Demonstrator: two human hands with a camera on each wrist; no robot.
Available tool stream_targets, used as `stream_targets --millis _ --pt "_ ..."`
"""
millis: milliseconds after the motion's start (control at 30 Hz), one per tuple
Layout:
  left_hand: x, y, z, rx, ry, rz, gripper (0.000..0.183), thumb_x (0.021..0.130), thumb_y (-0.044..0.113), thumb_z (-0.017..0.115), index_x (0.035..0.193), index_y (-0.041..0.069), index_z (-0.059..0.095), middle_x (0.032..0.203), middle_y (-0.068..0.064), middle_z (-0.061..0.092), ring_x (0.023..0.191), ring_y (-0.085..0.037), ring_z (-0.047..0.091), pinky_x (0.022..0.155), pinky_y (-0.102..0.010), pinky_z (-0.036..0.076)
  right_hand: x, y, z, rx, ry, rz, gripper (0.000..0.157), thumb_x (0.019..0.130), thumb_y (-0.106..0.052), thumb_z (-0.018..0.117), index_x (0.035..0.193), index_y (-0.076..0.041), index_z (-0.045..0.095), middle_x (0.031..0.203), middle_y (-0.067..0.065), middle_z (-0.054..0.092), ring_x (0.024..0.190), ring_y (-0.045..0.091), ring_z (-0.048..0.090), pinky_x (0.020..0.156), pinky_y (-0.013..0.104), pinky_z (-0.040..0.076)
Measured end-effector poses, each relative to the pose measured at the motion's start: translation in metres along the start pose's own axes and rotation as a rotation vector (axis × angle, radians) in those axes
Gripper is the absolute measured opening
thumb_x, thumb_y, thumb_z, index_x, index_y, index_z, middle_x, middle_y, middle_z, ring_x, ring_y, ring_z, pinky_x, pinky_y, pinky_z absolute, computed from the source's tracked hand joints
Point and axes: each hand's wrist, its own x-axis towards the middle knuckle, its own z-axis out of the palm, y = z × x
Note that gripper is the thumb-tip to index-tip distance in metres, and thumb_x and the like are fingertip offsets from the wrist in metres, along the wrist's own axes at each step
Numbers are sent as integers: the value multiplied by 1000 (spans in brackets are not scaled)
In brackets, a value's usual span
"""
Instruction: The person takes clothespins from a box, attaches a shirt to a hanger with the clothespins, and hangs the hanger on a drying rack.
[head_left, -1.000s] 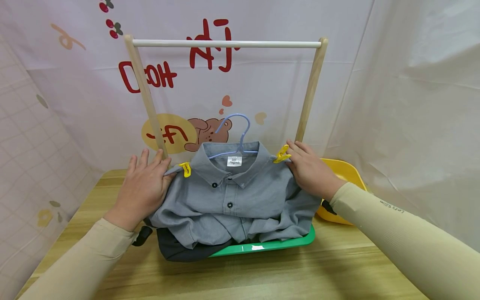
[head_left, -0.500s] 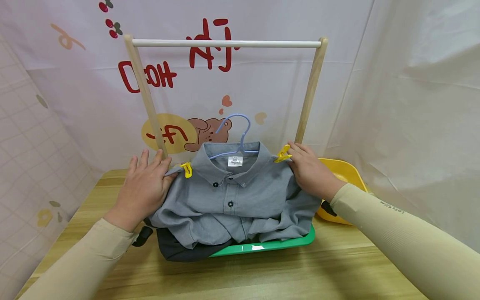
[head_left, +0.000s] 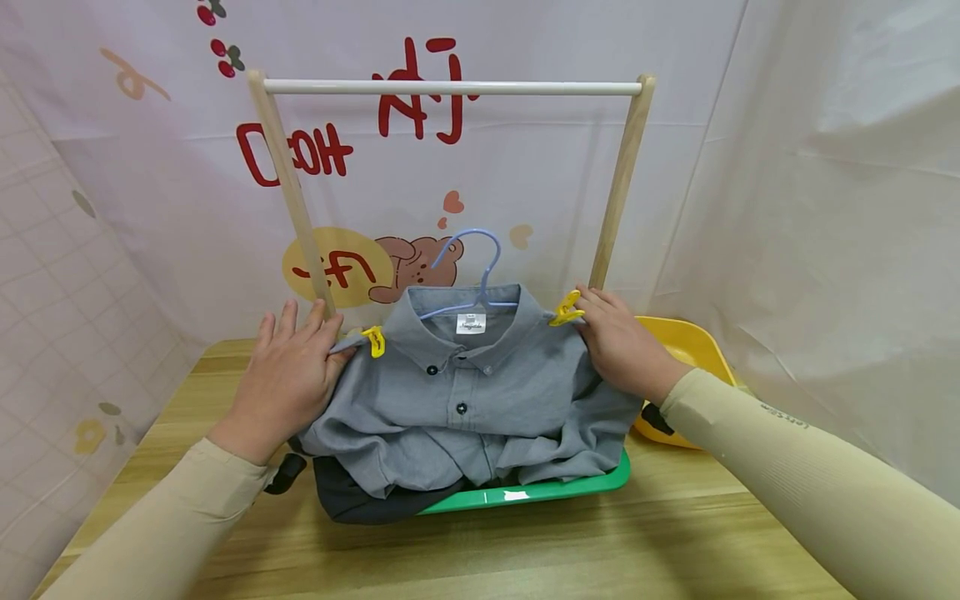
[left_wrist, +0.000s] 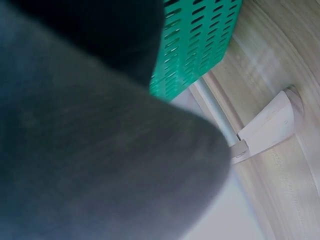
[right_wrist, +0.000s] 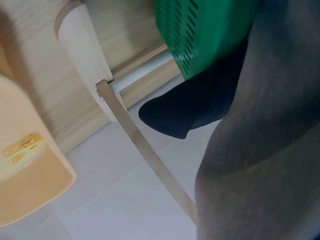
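The left hand [head_left: 283, 375] reaches forward, fingers splayed; the right hand [head_left: 622, 343] angles inward — each touches a shoulder of the grey shirt [head_left: 498, 400] over the green basket [head_left: 558, 488] — thumbs hidden, any pinch untellable.

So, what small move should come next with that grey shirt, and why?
Probably the right hand should take the blue hanger by its hook, ready to lift. The hanger already sits inside the collar of the grey shirt, a yellow clip is on each shoulder, and the hook isn't yet on the white rail.
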Motion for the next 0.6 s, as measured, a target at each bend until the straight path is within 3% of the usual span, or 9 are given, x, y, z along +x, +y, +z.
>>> stream_targets --millis 233,467,600 --pt "-2 -2 -1 -10 4 -12 63 110 38 52 159 0 43 163 -33 37 153 -64 22 122 -77 14 0 0 -3 98 -17 48 25 112 -4 43 130 1 60 156 29 50 153 50 34 126 66 26" --pt "-5 -7 -2 -20 23 -12 68 112 46 44 160 -2 40 162 -34 37 151 -65 24 122 -77 15 -6 8 -11 111 -5 77 29 112 -5 42 134 4 58 162 32 41 152 53 33 124 68 26" --pt "-7 -12 -2 -18 25 -23 66 114 45 38 159 -2 41 162 -34 38 151 -65 24 122 -77 15 -12 16 -14 91 59 35 24 110 -3 45 126 5 60 149 31 54 143 52 43 121 67 32"
